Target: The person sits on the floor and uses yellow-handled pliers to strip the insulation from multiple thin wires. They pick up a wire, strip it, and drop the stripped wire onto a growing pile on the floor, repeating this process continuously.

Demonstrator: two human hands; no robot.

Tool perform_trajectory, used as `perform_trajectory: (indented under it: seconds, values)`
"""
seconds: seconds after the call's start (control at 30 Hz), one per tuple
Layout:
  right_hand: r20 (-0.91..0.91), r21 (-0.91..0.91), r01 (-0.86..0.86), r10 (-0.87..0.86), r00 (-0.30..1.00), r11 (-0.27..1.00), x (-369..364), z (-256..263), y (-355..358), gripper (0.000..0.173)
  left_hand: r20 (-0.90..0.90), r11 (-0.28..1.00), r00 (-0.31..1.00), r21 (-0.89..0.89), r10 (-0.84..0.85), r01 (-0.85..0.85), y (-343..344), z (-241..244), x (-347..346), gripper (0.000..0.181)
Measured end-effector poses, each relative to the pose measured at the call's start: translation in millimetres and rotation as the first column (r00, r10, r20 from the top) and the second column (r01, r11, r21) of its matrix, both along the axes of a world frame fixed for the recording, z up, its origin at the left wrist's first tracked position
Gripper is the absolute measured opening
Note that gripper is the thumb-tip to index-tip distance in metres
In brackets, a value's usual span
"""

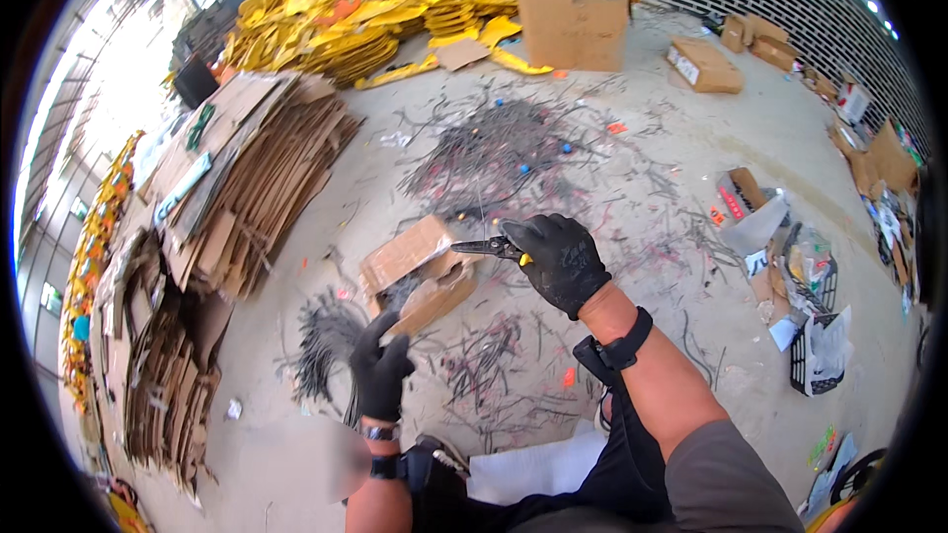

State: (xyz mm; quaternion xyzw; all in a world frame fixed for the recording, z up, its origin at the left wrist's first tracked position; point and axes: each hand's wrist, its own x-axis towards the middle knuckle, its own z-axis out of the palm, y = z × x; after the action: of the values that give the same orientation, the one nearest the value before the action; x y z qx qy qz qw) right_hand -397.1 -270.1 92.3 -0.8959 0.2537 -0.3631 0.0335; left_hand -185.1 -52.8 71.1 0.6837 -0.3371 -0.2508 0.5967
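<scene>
My right hand (566, 263), in a black glove, grips a pair of dark-bladed shears (492, 246) with a bit of yellow on the handle; the blades point left. Lower left, my left hand (381, 366), also gloved in black, has its thumb and fingers apart near an opened cardboard box (415, 252). Whether it holds anything is hard to tell. A bundle of dark cables (318, 348) lies just left of that hand. Beyond the box spreads a heap of dark cut cables (496, 148). More cable scraps (485, 363) lie on the floor between my hands.
Flattened cardboard stacks (252, 185) rise on the left. Yellow plastic pieces (355, 7) are piled at the back beside a large cardboard box (574, 22). Black plastic baskets (818, 355) stand at right. A white sheet (537, 466) lies by my legs.
</scene>
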Motion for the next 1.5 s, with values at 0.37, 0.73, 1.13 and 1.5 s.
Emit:
perform_trajectory:
  seconds: [0.37,0.73,1.13,1.5]
  values:
    - [-0.147,0.003,-0.178,0.177,0.973,0.984,46.7,-20.8,47.4,0.037,-0.517,0.965,0.816,-0.183,-0.258,0.189,-25.9,8.1,-35.3,0.039]
    - [-0.193,-0.031,-0.195,0.186,0.964,0.98,53.1,-20.6,45.5,0.041,-0.628,0.975,0.745,-0.16,-0.223,0.157,-24.9,-3.0,-29.9,0.027]
    - [-0.005,0.348,-0.306,0.329,0.944,0.886,45.0,-44.2,52.0,0.042,-0.388,0.987,0.907,-0.068,-0.164,0.149,-21.1,5.1,-35.7,0.019]
    - [-0.012,0.588,-0.318,0.401,0.916,0.744,39.5,-41.1,53.8,0.031,-0.211,0.982,0.962,-0.107,-0.175,0.155,-18.2,0.6,-41.8,0.017]
